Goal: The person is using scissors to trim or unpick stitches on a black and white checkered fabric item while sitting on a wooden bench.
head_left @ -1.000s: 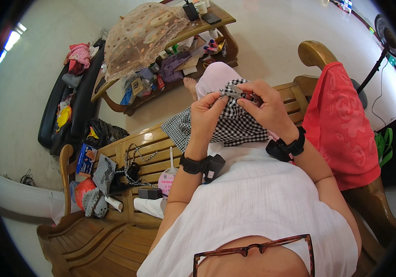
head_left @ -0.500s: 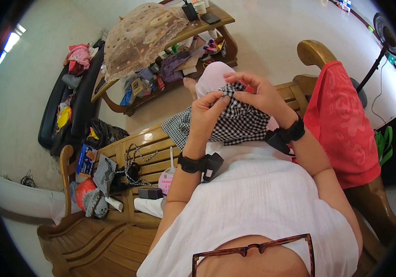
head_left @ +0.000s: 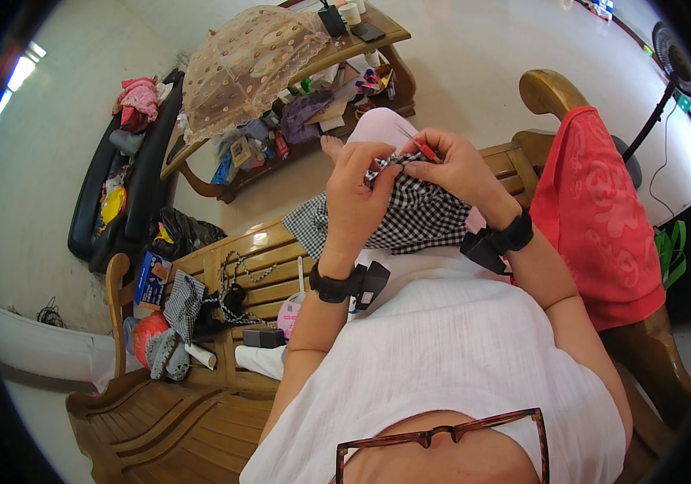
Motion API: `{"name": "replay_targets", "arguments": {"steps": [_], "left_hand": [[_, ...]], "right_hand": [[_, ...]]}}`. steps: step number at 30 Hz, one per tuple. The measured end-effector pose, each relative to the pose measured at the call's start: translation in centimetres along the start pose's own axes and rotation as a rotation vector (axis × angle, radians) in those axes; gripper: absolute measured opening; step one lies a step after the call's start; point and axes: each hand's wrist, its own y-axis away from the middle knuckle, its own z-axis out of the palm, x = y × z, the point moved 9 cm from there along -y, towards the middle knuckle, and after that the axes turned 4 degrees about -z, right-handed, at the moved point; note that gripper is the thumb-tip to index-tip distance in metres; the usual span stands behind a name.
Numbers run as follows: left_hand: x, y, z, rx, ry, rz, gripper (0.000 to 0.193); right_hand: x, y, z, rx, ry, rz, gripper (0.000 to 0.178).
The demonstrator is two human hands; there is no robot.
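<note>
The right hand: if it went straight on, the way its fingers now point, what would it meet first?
The right hand would probably meet the checked cloth first, then the left hand just past it; their exact depth is hard to tell.

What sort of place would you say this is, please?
Most likely a home's living room: it has a slatted wooden bench, a low wooden table with a lacy mesh cover on it, and a black sofa.
</note>
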Motion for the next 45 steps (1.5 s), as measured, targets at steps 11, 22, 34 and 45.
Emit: {"name": "replay_targets", "arguments": {"steps": [11,22,34,45], "left_hand": [[-4.9,0.9,1.4,-0.110,0.442,-0.309,0.004],[-3.7,0.7,0.4,-0.080,0.522,-0.322,0.005],[-5.4,0.9,1.4,-0.143,0.568,-0.342,0.006],[-0.4,0.5,1.3,-0.189,-0.074,-0.070,0.007]], "right_hand": [[0.0,0.6,0.4,-0.019,0.029,0.094,0.020],[0.7,0.8,-0.6,0.021,0.006,0.124,0.015],[0.8,1.0,-0.4,0.015,-0.004,0.143,0.019],[1.5,1.1,-0.8,0.035,-0.104,0.161,0.019]]}}
